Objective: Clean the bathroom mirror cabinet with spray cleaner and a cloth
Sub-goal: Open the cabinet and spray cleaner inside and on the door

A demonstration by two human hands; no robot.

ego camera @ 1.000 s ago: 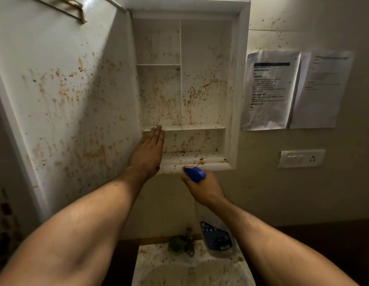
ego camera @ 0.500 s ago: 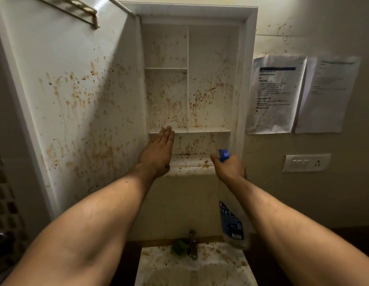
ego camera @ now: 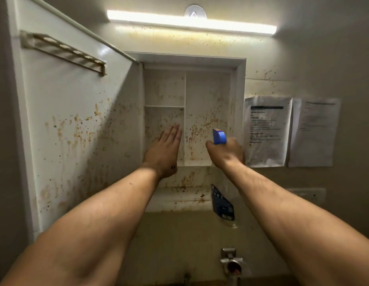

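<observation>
My right grip (ego camera: 224, 154) is clenched round the neck of the bottle (ego camera: 223, 205), held up in front of the cabinet (ego camera: 240, 89). The blue head (ego camera: 219, 137) stands up out of my fist and faces into the tall right bay, level with its lower half. The clear body with its dark label hangs below my wrist, in front of the bottom ledge (ego camera: 179, 196).

My left grip (ego camera: 165, 150) is released, fingers straight and together, flat before the lower left bay. Whether the fingertips touch the back wall I cannot tell from this angle.

Between the two grips the divider (ego camera: 185, 96) shows, running up to the top. Left of it a short shelf (ego camera: 164, 107) cuts the left bay in two. The right bay is open from the top down to the long shelf (ego camera: 197, 165), with free room above the head.

The door (ego camera: 80, 112) stands open to my left, its hinge edge against the cabinet's left side, with a rack (ego camera: 63, 51) near its top. Brown spatter (ego camera: 198, 129) covers the door, the back wall and the ledge.

On the right my knuckles sit in front of the frame's edge, and just beyond the frame two sheets (ego camera: 268, 124) hang on the wall. A light (ego camera: 189, 21) runs above the cabinet, apart from its top edge. The tap (ego camera: 231, 262) is well below, between my forearms.
</observation>
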